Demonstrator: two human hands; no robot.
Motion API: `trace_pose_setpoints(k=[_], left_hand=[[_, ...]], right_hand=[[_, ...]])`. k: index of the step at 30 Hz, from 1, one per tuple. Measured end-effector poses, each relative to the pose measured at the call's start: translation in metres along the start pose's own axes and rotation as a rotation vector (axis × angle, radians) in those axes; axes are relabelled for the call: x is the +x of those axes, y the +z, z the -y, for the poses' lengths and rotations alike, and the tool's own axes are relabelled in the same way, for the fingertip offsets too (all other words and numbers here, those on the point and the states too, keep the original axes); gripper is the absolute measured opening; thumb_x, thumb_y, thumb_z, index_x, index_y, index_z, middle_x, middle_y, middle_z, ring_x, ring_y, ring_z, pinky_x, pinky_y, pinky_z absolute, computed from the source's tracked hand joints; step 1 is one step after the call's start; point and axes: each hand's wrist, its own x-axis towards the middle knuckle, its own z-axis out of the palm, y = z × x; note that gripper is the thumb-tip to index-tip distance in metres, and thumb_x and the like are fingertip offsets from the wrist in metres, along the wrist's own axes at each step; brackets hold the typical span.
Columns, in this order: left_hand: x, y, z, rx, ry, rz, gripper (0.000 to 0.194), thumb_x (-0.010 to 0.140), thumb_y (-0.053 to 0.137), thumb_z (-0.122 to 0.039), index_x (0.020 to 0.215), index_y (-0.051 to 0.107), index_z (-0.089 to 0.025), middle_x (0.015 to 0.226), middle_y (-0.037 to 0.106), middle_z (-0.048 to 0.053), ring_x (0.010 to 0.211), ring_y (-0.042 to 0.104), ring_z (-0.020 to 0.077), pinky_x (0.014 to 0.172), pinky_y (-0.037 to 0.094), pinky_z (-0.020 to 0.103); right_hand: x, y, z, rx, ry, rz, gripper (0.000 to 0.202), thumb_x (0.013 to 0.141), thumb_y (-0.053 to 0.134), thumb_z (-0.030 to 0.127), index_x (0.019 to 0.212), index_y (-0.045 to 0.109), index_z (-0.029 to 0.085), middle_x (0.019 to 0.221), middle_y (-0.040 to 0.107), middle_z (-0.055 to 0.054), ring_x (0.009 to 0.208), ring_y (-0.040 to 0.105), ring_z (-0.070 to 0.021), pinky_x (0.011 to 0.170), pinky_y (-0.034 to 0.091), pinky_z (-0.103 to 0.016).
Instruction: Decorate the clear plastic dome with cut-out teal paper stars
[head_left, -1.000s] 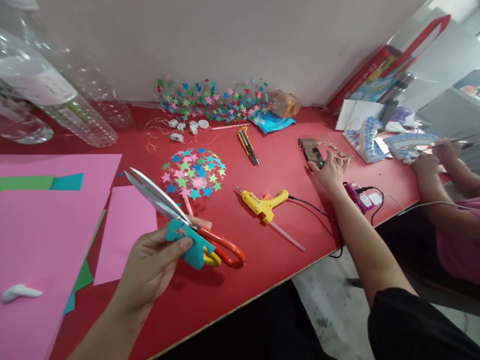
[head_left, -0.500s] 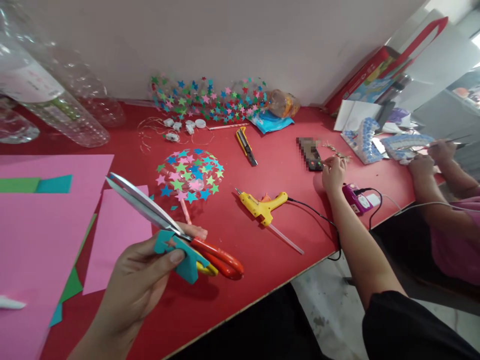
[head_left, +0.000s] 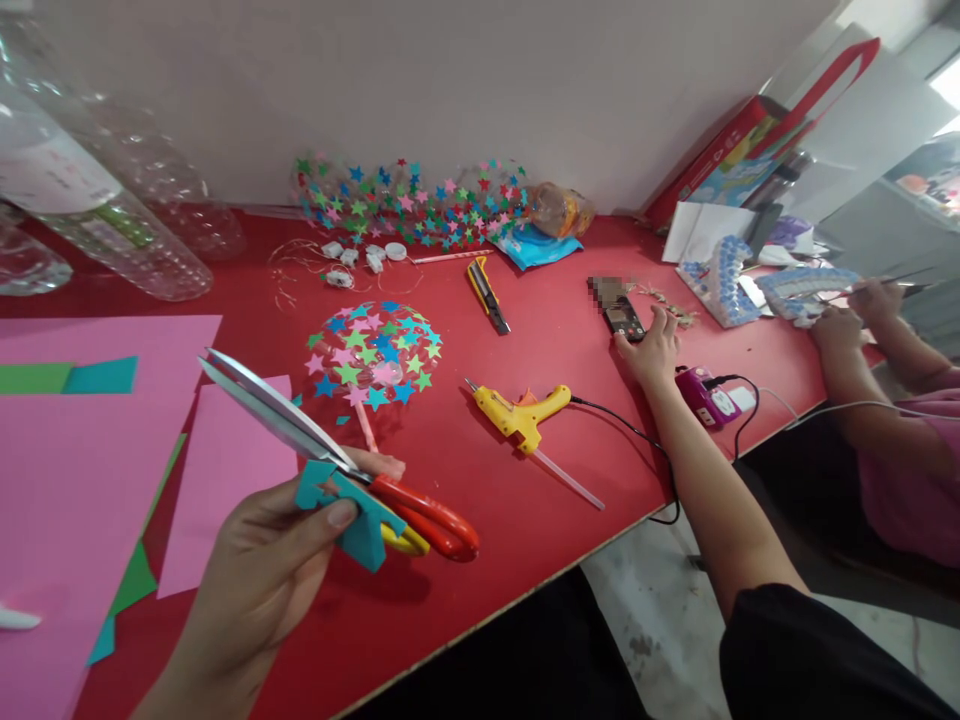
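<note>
Pinched in my left hand (head_left: 277, 560) are red-handled scissors (head_left: 431, 517) and a cut piece of teal craft foam or paper (head_left: 363, 542). The scissor blades point up and left, nearly closed, and a bit of yellow handle shows beneath. My right hand (head_left: 654, 350) rests at the near end of a dark phone (head_left: 624, 322), thumb and fingers apart around its corner. Beyond the scissors is a clear dome covered with star stickers (head_left: 375, 350) on a pinkish stick (head_left: 366, 428).
A yellow glue gun (head_left: 521, 412), a box cutter (head_left: 489, 296) and a purple power adapter (head_left: 709, 398) lie on the red table (head_left: 450, 640). Pink sheets (head_left: 82, 480) and plastic bottles (head_left: 112, 215) are at left. A co-worker's hands (head_left: 844, 330) work at far right.
My right hand has opened from a closer finger pose and shifted left onto the phone's near end. My left hand keeps its hold on the scissors and teal piece; the view has shifted slightly.
</note>
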Motion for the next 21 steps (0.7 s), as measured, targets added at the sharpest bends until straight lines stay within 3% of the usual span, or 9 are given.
trace_pose_setpoints(k=[5,11,15,17,19,21], left_hand=[[0.000,0.002,-0.001,-0.023,0.015,-0.022,0.011,0.062,0.087,-0.034,0.069,0.080,-0.028,0.088,0.076,0.003,0.070,0.070,0.0209,0.051,0.060,0.026],[0.002,0.000,0.001,-0.037,0.017,-0.002,0.014,0.064,0.087,-0.032,0.075,0.081,-0.026,0.091,0.077,0.003,0.073,0.070,0.0182,0.065,0.063,0.027],[0.004,0.003,0.002,-0.075,-0.007,0.020,0.017,0.063,0.087,-0.032,0.074,0.080,-0.021,0.095,0.077,0.009,0.069,0.070,0.0211,0.060,0.062,0.031],[0.004,0.005,0.002,-0.103,-0.020,0.024,0.019,0.061,0.089,-0.032,0.072,0.080,-0.019,0.095,0.077,0.010,0.066,0.070,0.0212,0.057,0.062,0.031],[0.004,0.007,0.002,-0.120,-0.023,0.034,0.020,0.060,0.090,-0.033,0.072,0.080,-0.020,0.093,0.077,0.009,0.063,0.070,0.0198,0.055,0.061,0.030],[0.002,0.007,0.002,-0.130,0.002,0.052,0.019,0.060,0.090,-0.035,0.069,0.080,-0.021,0.091,0.077,0.008,0.067,0.071,0.0203,0.056,0.060,0.028]], right_hand=[[0.000,0.001,-0.003,0.010,-0.001,-0.033,0.073,0.073,0.063,0.040,0.137,0.034,0.016,0.138,0.045,-0.020,0.130,0.046,-0.0344,0.110,0.033,-0.054],[0.003,-0.004,-0.001,0.044,0.002,-0.080,0.066,0.072,0.064,0.040,0.130,0.045,0.015,0.135,0.050,-0.021,0.126,0.050,-0.0338,0.108,0.034,-0.054],[0.007,-0.035,0.016,0.236,-0.104,-0.173,0.046,0.074,0.060,0.032,0.116,0.057,0.013,0.126,0.056,-0.019,0.097,0.064,-0.0246,0.095,0.047,-0.045],[-0.006,-0.061,0.040,0.359,-0.206,-0.153,0.024,0.079,0.056,0.026,0.099,0.064,0.016,0.103,0.064,-0.011,0.077,0.064,-0.0184,0.085,0.051,-0.039],[-0.031,-0.090,0.077,0.523,-0.323,-0.001,0.015,0.084,0.054,0.023,0.091,0.066,0.019,0.083,0.065,-0.003,0.069,0.063,-0.0158,0.073,0.051,-0.032],[-0.066,-0.115,0.119,0.757,-0.472,0.345,0.015,0.089,0.052,0.022,0.093,0.066,0.019,0.082,0.066,-0.002,0.065,0.063,-0.0131,0.064,0.051,-0.027]])
